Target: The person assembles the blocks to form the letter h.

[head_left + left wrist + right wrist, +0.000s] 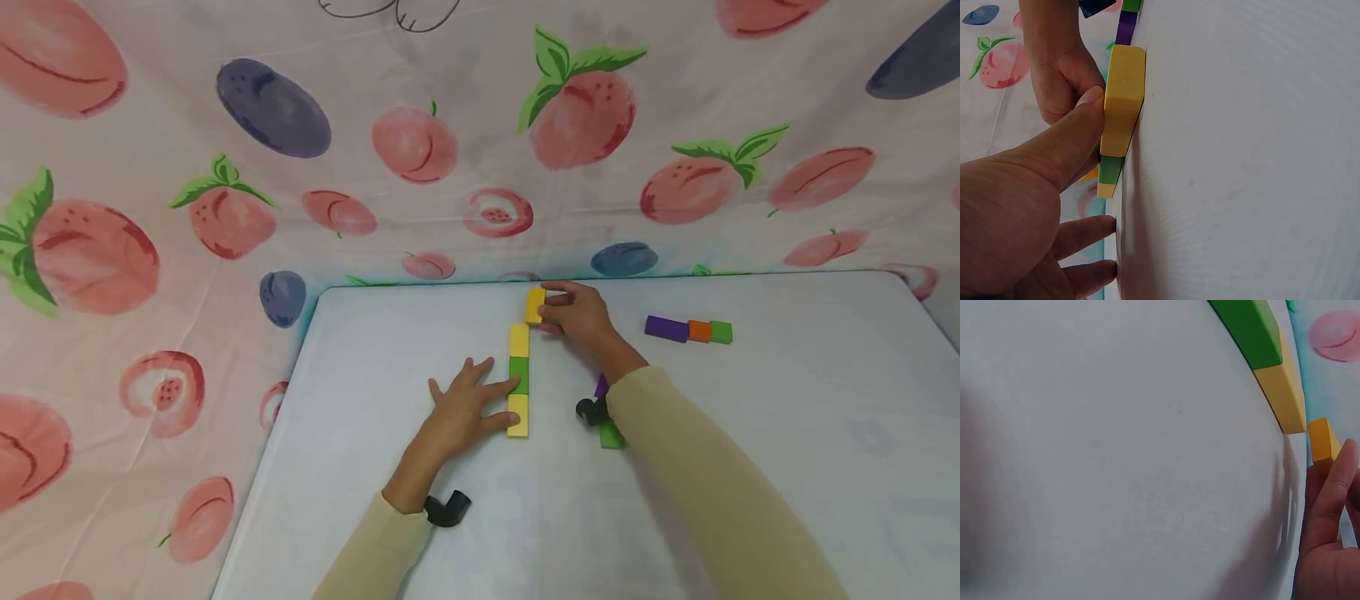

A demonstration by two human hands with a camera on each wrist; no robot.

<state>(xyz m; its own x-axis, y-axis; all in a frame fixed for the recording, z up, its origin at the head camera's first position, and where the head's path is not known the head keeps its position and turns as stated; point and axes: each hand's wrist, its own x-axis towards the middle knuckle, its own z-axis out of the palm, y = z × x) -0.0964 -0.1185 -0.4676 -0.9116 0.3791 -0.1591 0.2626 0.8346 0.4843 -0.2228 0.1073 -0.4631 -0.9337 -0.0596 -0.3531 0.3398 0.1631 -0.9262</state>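
At left on the white table (375,350), the left hand (459,410) is resting with fingers spread, gripping nothing, its thumb touching the near yellow block (517,430) and its forefinger the middle green block (519,367) of an end-to-end row. The far yellow block (519,340) is topping that row. Just beyond it, slightly tilted and offset rightward, the held yellow block (535,306) is sitting in a narrow pinch of the right hand (583,318). A purple piece (602,387) and a green piece (611,435) are showing partly from behind the right sleeve (697,467). Farther right, a purple block (666,328), an orange block (699,332) and a green end block (722,332) are forming another line. Judgement: good placing is probably calling for light bracing at left and squaring the held piece to the row before easing it inward, lest it be knocking the line askew. No brand, label or writing is reading legibly.
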